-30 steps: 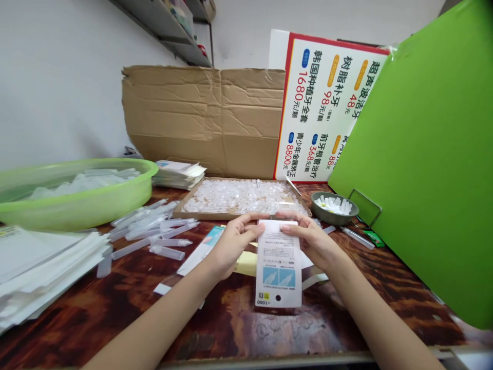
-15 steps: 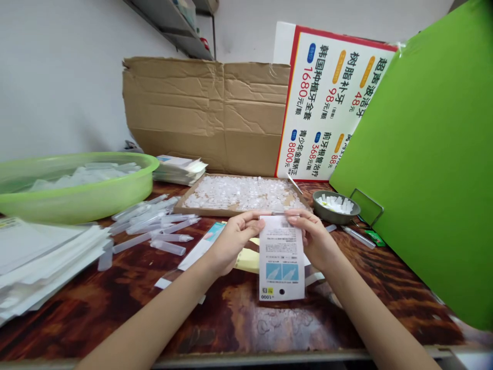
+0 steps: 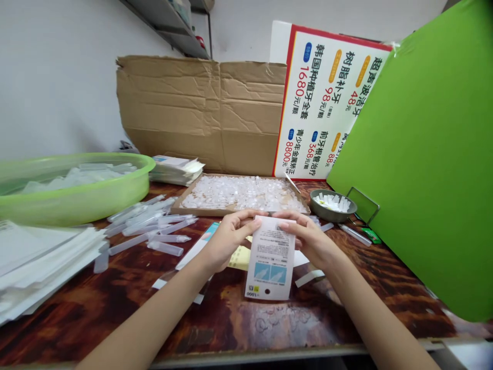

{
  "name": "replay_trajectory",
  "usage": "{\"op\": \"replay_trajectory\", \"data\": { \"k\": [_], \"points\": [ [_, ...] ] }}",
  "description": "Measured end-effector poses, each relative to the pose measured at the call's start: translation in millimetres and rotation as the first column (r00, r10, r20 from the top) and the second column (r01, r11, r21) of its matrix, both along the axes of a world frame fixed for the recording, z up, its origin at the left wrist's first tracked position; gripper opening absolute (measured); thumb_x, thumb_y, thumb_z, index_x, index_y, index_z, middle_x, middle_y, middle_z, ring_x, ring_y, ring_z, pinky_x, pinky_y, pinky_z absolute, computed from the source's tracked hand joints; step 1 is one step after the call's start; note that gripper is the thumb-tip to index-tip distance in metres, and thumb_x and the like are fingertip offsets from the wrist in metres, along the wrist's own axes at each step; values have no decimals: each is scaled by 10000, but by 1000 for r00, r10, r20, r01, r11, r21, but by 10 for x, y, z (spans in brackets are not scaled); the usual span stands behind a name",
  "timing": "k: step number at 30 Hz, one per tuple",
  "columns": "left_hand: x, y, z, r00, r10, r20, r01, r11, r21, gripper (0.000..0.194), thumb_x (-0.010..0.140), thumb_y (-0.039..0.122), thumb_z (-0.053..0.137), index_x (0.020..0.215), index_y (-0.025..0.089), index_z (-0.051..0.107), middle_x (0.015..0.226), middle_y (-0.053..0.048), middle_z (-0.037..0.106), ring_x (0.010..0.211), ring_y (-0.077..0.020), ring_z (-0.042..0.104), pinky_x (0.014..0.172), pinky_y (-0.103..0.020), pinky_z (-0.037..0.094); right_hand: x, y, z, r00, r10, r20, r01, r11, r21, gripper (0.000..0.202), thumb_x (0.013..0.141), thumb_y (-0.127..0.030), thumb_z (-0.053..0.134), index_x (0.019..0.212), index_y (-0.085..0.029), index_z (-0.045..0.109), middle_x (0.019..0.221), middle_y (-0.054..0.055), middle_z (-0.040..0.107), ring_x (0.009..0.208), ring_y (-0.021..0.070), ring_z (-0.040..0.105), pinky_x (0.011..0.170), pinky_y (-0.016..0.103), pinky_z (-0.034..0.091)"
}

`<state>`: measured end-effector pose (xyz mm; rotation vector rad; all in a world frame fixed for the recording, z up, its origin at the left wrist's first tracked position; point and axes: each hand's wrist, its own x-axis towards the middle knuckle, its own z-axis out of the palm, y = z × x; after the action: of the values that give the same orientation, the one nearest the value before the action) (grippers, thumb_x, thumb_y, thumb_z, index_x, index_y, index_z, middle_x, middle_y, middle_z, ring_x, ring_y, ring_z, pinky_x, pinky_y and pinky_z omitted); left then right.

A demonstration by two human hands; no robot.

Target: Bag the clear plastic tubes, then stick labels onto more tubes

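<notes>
Both hands' fingers [image 3: 252, 224] pinch a printed card [image 3: 269, 259] — its text upside down.

Here the single head view looks forward and slightly down from the person's head, close over the tabletop [image 3: 231, 329], facing the upright cardboard [image 3: 200, 113] beyond.

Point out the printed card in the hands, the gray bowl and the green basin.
Printed card [image 3: 274, 250], head view, printed face.
Gray bowl [image 3: 330, 214], head view, outer wall.
Green basin [image 3: 77, 206], head view, outer wall.

bare left hand [image 3: 227, 240], bare right hand [image 3: 314, 241], slim bare forearms [image 3: 154, 309]
</notes>
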<state>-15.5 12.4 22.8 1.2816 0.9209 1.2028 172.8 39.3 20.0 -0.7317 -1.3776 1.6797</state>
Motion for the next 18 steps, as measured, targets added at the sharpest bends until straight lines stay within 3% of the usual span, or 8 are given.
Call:
{"op": "replay_trajectory", "data": {
  "k": [5, 9, 15, 18],
  "points": [
    [2, 15, 7, 1000, 0, 16, 0, 1000, -15, 364, 726, 343, 679, 1031, 147, 643, 836, -67, 661, 720, -166, 598, 520, -214, 479, 2, 33, 1, 995, -73, -62, 68, 995, -80, 322, 612, -250, 783, 907, -204, 664, 743, -9, 654, 576, 89, 562, 494, 186, 391],
    [-14, 13, 18, 999, -38, 23, 38, 999, -13, 395, 754, 317, 657, 1118, 172, 603, 821, -54, 655, 728, -156, 587, 524, -210, 485, -9, 47, -1, 981, -169, -100, 157, 980, -119, 301, 554, -227, 817, 826, -194, 690, 710, -5, 658, 580, 96, 575, 515, 198, 423],
    [-23, 0, 31, 997, -34, 69, 34, 999, -5, 262, 736, 315, 681, 965, 194, 642, 828, -30, 630, 726, -154, 578, 519, -218, 497, 4, 17, 26, 984, -151, -97, 150, 989, -8, 171, 602, -237, 780, 752, -197, 707, 575, -40, 557, 445, 31, 375, 402, 173, 252],
    [-23, -2, 35, 996, -11, 91, 11, 1000, 0, 227, 730, 323, 682, 914, 197, 642, 802, -19, 606, 706, -145, 563, 506, -210, 483, 25, 6, 37, 986, -129, -107, 134, 990, 41, 114, 650, -240, 716, 759, -209, 711, 465, -63, 437, 417, 42, 273, 410, 203, 215]
  ]
}}
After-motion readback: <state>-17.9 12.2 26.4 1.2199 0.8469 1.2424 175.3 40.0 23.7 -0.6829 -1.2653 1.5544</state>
